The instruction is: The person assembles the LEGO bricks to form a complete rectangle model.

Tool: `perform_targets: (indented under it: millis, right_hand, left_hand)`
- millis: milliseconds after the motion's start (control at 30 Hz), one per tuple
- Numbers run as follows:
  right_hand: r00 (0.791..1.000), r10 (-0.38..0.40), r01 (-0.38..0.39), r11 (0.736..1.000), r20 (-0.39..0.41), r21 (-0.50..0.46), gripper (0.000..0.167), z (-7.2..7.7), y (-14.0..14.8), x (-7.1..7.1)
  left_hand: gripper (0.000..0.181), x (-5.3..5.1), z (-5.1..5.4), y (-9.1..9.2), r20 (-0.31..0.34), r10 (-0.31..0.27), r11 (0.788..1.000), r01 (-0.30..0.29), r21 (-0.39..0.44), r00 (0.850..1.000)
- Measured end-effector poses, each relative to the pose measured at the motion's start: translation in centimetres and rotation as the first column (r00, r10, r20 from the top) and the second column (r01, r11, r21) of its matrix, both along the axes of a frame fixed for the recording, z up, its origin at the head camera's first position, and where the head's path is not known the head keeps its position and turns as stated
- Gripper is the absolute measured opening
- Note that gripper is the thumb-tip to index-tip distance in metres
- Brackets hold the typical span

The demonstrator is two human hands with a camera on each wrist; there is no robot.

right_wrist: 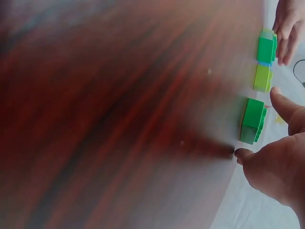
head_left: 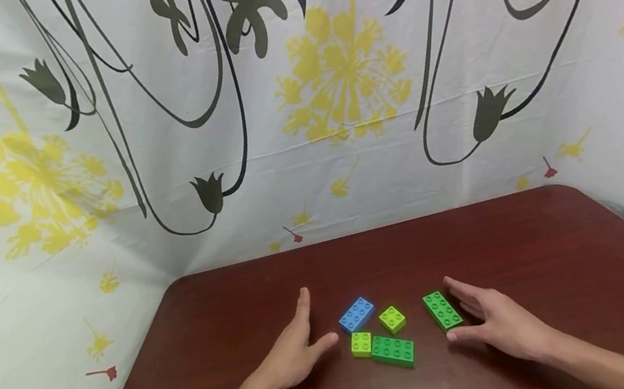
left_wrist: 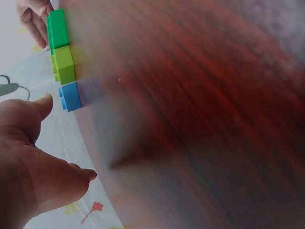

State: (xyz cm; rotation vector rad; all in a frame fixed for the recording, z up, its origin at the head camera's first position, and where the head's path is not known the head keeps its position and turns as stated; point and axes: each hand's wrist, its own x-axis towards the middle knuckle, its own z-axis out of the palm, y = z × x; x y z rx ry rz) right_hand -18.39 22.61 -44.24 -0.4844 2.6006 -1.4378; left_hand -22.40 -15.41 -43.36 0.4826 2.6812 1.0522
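To the right of the blue brick [head_left: 357,315], well apart from it, a lone green brick [head_left: 442,310] lies studs up on the tabletop [head_left: 215,321]. Beside it, the right hand [head_left: 497,322] has thumb and fingers parted wide, gripping nothing; whether the thumb touches, I cannot tell. Left of the blue brick, the left hand [head_left: 293,359] holds nothing, its thumb spread from straight fingers. An off-centre push by the right thumb could pivot the lone green brick. Its long axis slants, far end nearer the blue brick.
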Motion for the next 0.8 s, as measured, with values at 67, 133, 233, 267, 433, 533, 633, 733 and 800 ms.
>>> perform_targets:
  millis: [67,133,233,267,433,533,633,733,800]
  right_hand:
    - [1.000,0.007,-0.007,1.000,0.010,-0.019,0.101,-0.1,-0.1,-0.1]
    - [1.000,0.013,-0.013,0.999,0.020,-0.032,0.100,-0.1,-0.2,-0.2]
    - [0.999,0.026,-0.025,0.999,0.023,-0.046,0.098,-0.2,-0.5,-0.4]
    - [0.999,0.029,-0.028,0.998,0.023,-0.048,0.096,-0.1,-0.6,-0.4]
    - [1.000,0.030,-0.030,0.999,0.003,-0.013,0.092,0.0,-1.0,-0.7]
    - [1.000,0.016,-0.016,0.999,-0.010,0.029,0.090,0.1,-1.2,-0.7]
    - [1.000,0.001,0.001,0.998,-0.025,0.064,0.088,0.1,-1.3,-0.8]
    - [0.999,-0.012,0.015,0.996,-0.038,0.083,0.085,0.2,-1.3,-1.0]
    - [0.999,-0.019,0.023,0.995,-0.045,0.092,0.083,0.3,-1.3,-1.0]
  left_hand:
    - [0.098,-0.2,-0.2,0.3,0.014,-0.003,1.000,0.003,-0.015,1.000]
    - [0.097,-0.3,-0.4,0.6,0.020,-0.004,1.000,0.004,-0.030,1.000]
    - [0.098,-0.3,-0.6,1.1,0.021,-0.005,0.999,0.006,-0.044,1.000]
    - [0.098,-0.3,-0.7,1.2,0.018,-0.007,0.999,0.008,-0.044,1.000]
    - [0.097,-0.1,-0.7,2.0,-0.001,-0.012,0.999,0.012,-0.046,1.000]
    - [0.095,-0.2,-0.8,2.4,-0.018,-0.015,0.998,0.013,-0.060,1.000]
    - [0.092,-0.2,-0.9,2.8,-0.032,-0.026,0.997,0.024,-0.068,0.999]
    - [0.089,-0.2,-0.8,3.2,-0.045,-0.037,0.997,0.034,-0.064,0.998]
    - [0.087,-0.1,-0.9,3.4,-0.051,-0.037,0.998,0.034,-0.061,0.998]
